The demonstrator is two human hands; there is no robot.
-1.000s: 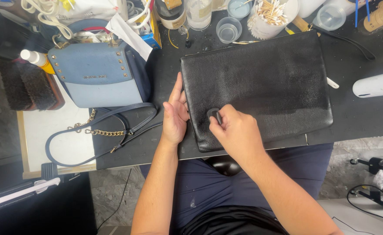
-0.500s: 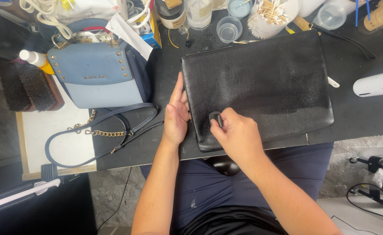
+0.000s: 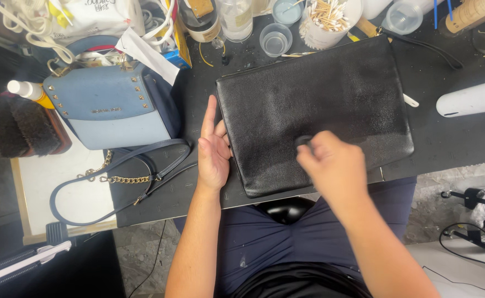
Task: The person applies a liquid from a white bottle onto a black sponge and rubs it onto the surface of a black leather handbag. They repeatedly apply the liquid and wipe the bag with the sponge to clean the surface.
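Black pebbled-leather clutch (image 3: 314, 105) lying flat, probably light and floppy.
Left hand (image 3: 214, 148) open, bracing its edge; right hand (image 3: 333, 165) pinches a small dark applicator (image 3: 303, 141) — I'd steady it by the edges.

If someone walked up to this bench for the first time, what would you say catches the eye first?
The large black leather clutch lies flat mid-table. The right hand presses a small dark applicator on its lower part, and the left hand rests against its left edge. To the left stands a two-tone blue studded handbag, its chain strap looped in front, and a cup of cotton swabs sits beyond the clutch.
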